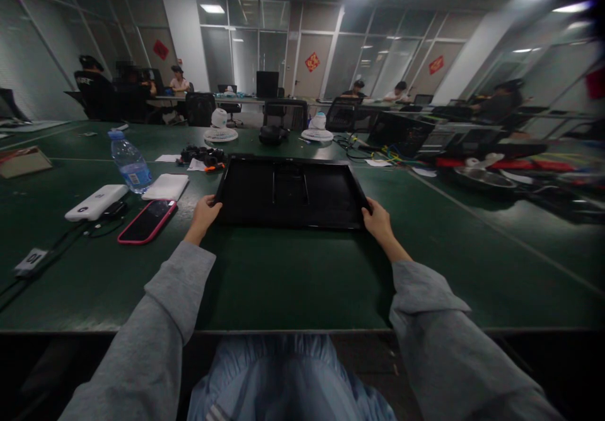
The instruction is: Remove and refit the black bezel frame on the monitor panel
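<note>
Tray (246, 188), black and rimmed, lies on or just above the green tabletop (293, 282), fingers of left hand (204, 216) and right hand (378, 219) gripping its short sides; probably stiff, smooth, fairly light, best held there

Left hand (203, 219) and right hand (377, 220) grip a black panel (290, 193), perhaps a tray.

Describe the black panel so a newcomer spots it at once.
Find the green table. Near its middle, between the left hand and the right hand, is a wide, rectangular black panel. Unlike the pink-edged phone and the plastic bottle to its left, it is gripped at both ends.
</note>
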Demonstrator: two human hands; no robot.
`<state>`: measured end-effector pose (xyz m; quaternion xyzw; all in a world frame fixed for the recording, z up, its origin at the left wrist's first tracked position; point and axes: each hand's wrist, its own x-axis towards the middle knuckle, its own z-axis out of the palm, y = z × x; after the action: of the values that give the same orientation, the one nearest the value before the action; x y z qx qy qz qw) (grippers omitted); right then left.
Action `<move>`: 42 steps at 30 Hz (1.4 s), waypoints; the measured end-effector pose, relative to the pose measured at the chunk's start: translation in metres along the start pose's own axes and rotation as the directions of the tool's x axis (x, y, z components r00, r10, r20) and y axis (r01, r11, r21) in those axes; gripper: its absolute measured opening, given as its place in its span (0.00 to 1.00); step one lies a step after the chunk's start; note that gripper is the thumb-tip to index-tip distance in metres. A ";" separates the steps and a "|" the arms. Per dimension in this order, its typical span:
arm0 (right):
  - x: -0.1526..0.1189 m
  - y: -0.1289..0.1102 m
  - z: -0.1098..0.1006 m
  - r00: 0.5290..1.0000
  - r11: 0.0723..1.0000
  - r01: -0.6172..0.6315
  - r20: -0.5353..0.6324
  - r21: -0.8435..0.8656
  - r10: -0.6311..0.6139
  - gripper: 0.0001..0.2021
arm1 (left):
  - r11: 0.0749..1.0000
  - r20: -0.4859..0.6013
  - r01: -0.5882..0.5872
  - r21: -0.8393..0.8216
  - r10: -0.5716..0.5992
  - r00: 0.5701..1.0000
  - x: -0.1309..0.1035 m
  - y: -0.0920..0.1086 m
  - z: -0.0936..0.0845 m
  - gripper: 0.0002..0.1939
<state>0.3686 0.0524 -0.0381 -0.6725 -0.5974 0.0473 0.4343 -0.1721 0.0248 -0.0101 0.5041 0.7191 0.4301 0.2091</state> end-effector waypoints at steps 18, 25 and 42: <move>-0.016 -0.038 0.002 1.000 0.957 0.001 -0.030 -0.290 -0.010 0.26 | 0.919 -0.175 -0.028 0.393 0.105 0.979 -0.028 0.015 -0.001 0.27; -0.033 -0.077 0.008 0.979 0.960 0.085 -0.155 -0.268 -0.130 0.27 | 0.853 -0.195 -0.280 0.440 0.395 0.898 -0.059 0.045 0.007 0.26; -0.061 -0.118 0.054 0.929 0.893 0.369 0.115 -0.257 -0.351 0.30 | 0.741 0.081 -0.458 0.491 0.485 0.871 -0.067 0.045 0.038 0.28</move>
<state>0.2304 0.0186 -0.0240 -0.6019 -0.7261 -0.0950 0.3184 -0.0925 -0.0153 -0.0019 0.6942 0.6589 0.2830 -0.0617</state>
